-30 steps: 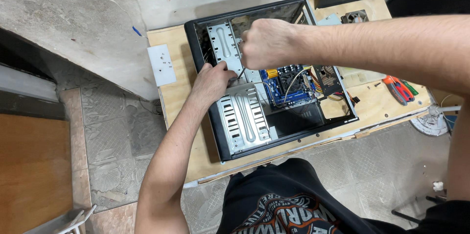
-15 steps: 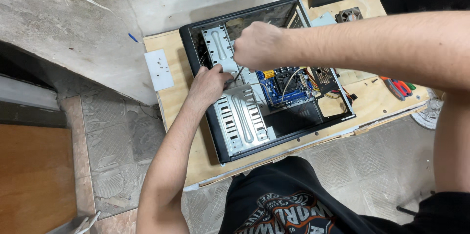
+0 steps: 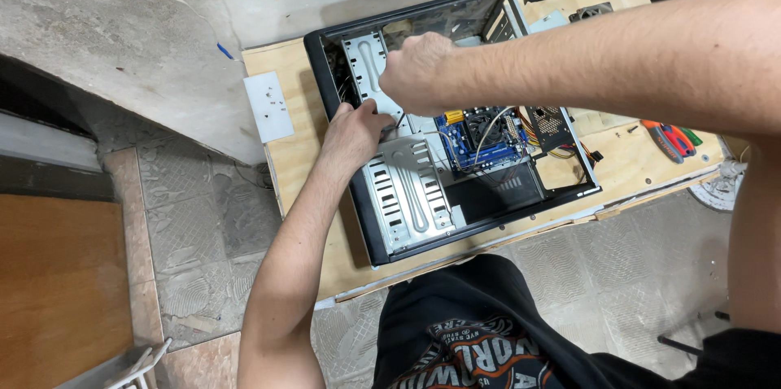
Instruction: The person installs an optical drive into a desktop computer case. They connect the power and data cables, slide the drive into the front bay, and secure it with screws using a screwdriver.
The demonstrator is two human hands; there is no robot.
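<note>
A plywood work board (image 3: 325,251) lies on the tiled floor, and on it sits an open black desktop computer case (image 3: 569,194), lying on its side with the inner parts facing up. Inside, a silver perforated drive cage (image 3: 411,202) fills the near left part, with a blue motherboard (image 3: 480,141) and loose cables just beside it on the right.

The right forearm crosses the whole view from the upper right, ending in the right hand (image 3: 416,73), which hovers over the upper middle of the case as a closed fist, knuckles up; a thin dark shaft shows below it, but what it grips cannot be made out. The left arm rises from the bottom edge, elbow bent, and the left hand (image 3: 355,133) rests on the top end of the drive cage against the case's left wall, fingers curled and pressing on the metal.

A white rectangular plate (image 3: 268,106) lies on the board left of the case. Red-handled pliers (image 3: 671,138) lie well apart on the right.
</note>
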